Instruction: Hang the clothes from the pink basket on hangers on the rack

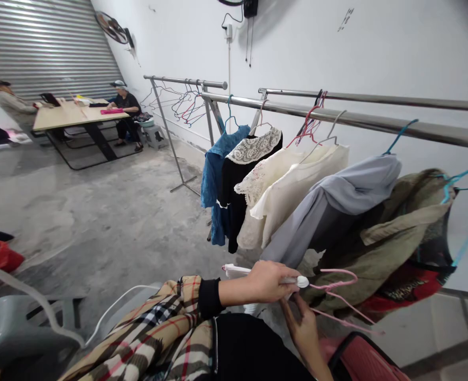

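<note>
My left hand point(267, 282) is closed around a narrow white piece point(236, 270), whose rounded end sticks out past the fingers; I cannot make out its kind. Just below, my right hand point(305, 324) has its fingers bent together at a pink wire hanger point(340, 287). The hanger's hook and wires extend to the right of both hands, and part of it is hidden by the fingers. Beyond the hands hang a grey garment point(329, 193) and an olive jacket point(400, 227).
A metal rack point(297, 109) holds a blue top point(221, 159), a black dress with a lace collar point(253, 145) and cream tops point(305, 174). Another rail point(186, 80) carries wire hangers. A grey plastic stool point(15, 323) and white hose point(27, 288) are at left; two people sit by a table point(65, 119).
</note>
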Available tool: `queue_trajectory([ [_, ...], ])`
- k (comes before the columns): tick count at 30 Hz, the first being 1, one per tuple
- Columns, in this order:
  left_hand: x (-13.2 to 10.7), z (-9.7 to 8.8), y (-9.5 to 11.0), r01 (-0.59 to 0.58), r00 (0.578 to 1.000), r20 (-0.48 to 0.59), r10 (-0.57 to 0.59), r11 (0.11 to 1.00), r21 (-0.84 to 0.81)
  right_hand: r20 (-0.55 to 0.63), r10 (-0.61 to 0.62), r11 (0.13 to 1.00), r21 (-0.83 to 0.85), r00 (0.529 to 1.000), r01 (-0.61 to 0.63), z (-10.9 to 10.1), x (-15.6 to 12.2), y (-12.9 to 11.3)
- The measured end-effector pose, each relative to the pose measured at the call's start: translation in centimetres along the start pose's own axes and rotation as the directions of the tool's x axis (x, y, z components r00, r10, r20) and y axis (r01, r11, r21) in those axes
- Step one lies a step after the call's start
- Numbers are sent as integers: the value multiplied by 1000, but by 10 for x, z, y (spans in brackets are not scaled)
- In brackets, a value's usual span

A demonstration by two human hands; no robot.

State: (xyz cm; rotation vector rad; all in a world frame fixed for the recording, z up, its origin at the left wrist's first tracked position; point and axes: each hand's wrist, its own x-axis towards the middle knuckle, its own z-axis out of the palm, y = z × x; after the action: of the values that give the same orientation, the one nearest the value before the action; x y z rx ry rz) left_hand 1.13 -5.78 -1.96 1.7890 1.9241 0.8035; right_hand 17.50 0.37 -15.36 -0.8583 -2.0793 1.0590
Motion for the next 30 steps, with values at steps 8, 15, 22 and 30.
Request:
queue_trajectory([
  [8,1,-8,-3,64,998,8,-64,998,21,-61,-150,985,-93,987,144,-8,-6,-5],
  [15,4,-16,-8,95,996,6,-94,992,-85,207,174,976,95,963,-197,-17,-19,-13],
  [22,4,-33,-13,45,999,24,-40,971,-237,412,219,976,-74,885,-207,-23,-33,22],
  [30,8,-44,-30,34,999,38,-24,957,-289,509,362,826,-564,781,-16,-49,-35,59],
])
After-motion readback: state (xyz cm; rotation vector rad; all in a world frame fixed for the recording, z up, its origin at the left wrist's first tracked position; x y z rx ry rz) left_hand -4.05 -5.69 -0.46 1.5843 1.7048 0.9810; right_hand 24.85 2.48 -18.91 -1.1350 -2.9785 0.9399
